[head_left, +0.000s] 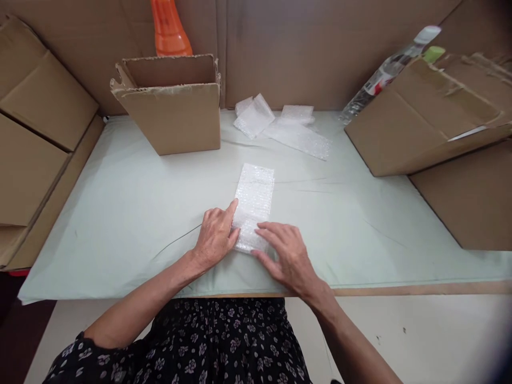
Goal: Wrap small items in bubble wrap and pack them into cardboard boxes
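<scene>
A clear bubble wrap sheet (256,186) lies lengthwise on the pale green cloth, its near end doubled over in a looser layer. At its left edge, my left hand (216,232) rests with the index finger stretched forward and the thumb apart, both touching the wrap. The other fingers of that hand are curled. My right hand (286,253) is over the near right corner, fingers spread, with the fingertips and thumb on the folded part. Neither hand is closed around the wrap.
More bubble wrap pieces (296,128) lie at the back. An upright open cardboard box (188,120) stands back left, an orange object (170,32) behind it. Cardboard boxes (420,117) and a clear plastic bottle (384,77) are on the right. Stacked cartons (36,133) line the left.
</scene>
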Demonstrator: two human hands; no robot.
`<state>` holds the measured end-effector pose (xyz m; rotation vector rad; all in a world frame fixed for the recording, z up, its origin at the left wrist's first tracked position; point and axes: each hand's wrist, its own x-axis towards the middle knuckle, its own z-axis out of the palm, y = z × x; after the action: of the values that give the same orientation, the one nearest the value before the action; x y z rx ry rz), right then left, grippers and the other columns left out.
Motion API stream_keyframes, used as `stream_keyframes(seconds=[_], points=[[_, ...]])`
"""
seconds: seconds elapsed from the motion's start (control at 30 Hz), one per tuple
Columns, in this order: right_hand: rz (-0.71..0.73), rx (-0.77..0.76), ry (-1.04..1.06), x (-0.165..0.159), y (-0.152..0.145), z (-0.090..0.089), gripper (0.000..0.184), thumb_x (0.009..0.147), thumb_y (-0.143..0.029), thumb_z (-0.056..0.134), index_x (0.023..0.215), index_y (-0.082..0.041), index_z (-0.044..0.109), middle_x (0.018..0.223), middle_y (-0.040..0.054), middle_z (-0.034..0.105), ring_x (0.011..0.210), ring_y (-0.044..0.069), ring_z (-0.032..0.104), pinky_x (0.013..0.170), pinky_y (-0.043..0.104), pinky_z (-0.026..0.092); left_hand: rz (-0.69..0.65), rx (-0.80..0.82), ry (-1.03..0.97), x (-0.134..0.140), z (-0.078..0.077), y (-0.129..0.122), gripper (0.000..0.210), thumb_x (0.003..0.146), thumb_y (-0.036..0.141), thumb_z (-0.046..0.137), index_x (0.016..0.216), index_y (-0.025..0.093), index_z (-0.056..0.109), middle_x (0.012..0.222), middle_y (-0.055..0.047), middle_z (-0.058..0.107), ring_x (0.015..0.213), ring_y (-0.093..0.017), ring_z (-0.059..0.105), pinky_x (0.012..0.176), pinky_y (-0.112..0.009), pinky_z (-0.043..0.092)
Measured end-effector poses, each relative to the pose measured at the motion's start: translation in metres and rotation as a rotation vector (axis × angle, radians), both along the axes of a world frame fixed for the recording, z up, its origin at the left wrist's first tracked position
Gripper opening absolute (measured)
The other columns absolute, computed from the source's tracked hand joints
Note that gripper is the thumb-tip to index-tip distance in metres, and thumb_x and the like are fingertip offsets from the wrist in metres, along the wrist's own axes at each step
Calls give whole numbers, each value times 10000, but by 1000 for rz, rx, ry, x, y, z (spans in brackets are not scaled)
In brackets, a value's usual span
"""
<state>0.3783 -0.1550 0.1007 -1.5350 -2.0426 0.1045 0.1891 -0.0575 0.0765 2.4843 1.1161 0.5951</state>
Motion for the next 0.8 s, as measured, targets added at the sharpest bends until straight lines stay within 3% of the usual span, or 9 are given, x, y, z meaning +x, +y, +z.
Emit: stream_keyframes(seconds=[0.1,0.2,0.3,0.5,0.67,0.8], points=[[82,-101,-83,-9,-13,-8,342,925,-321,646,1249,-211,642,1329,159,656,1184,322,601,966,515,462,-24,64,-62,-11,9,-10,654,922,246,565,1532,208,333,1193,-125,651,1106,-298,585,965,-482,456],[71,-70,-37,-12,-13,-14,275,951,-147,563,1184,-222,687,1260,124,704,1147,274,633,957,471,482,-188,27,-139,-28,23,-21,678,927,274,583,1547,269,309,1366,-136,582,1262,-313,536,1050,-499,434],[114,-60,108,-11,-8,-15,346,964,-80,494,1204,-240,683,1205,87,733,1060,212,674,902,407,523,-305,-60,-140,-42,29,-28,758,881,229,623,1558,286,289,1284,-121,634,1202,-311,570,1023,-520,456],[199,-77,169,-10,-9,-15,357,951,-66,470,1207,-222,663,1290,101,692,1146,225,655,936,433,542,-266,11,-138,-49,15,-34,564,878,38,503,1414,214,498,1076,-95,692,1025,-255,614,895,-438,523],[57,-178,283,-11,-7,-15,331,989,-206,512,1302,-259,607,1154,72,740,1069,224,697,913,418,571,-230,-140,-218,-48,13,-31,368,926,182,570,1292,204,604,975,-71,723,907,-224,641,830,-398,532],[-103,-8,199,-9,-3,-10,305,978,-218,546,1276,-233,610,1212,114,703,1108,247,669,919,417,545,-85,-141,-165,-40,13,-21,325,932,204,568,1251,202,630,858,-41,711,778,-196,633,757,-360,525]])
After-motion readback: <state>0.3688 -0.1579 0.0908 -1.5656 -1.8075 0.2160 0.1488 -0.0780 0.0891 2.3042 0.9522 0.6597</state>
